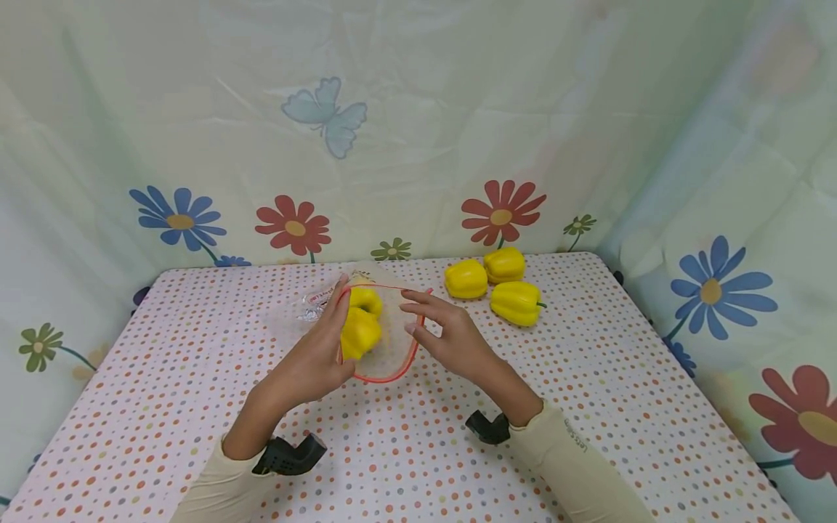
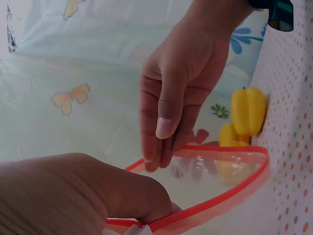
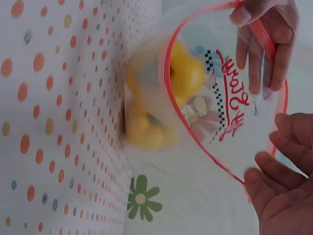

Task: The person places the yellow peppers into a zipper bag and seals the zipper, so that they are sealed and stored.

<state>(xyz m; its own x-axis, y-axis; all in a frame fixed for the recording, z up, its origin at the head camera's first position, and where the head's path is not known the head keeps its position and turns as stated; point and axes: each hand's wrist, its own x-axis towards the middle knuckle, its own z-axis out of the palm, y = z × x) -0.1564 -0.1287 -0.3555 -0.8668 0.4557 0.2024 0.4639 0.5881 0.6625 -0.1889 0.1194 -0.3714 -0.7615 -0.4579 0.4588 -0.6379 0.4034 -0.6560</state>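
A clear plastic zip bag (image 1: 397, 341) with a red-edged mouth stands spread wide in the middle of the table. Inside it are two yellow bell peppers (image 3: 188, 73), one beside the other. My left hand (image 1: 312, 363) holds the bag's left rim, thumb on one side of the film and fingers on the other. At the opposite rim is my right hand (image 1: 453, 335), its fingers loosely extended at the mouth with no pepper in them. Red lettering and a checkered print (image 3: 220, 98) show through the film in the right wrist view.
Three more yellow bell peppers (image 1: 466, 280) lie grouped at the back right of the table. A dotted cloth (image 1: 418, 450) covers the tabletop. Behind it hangs a flower-printed curtain (image 1: 405, 145). Crumpled clear plastic with print (image 1: 317, 299) shows beyond my left hand.
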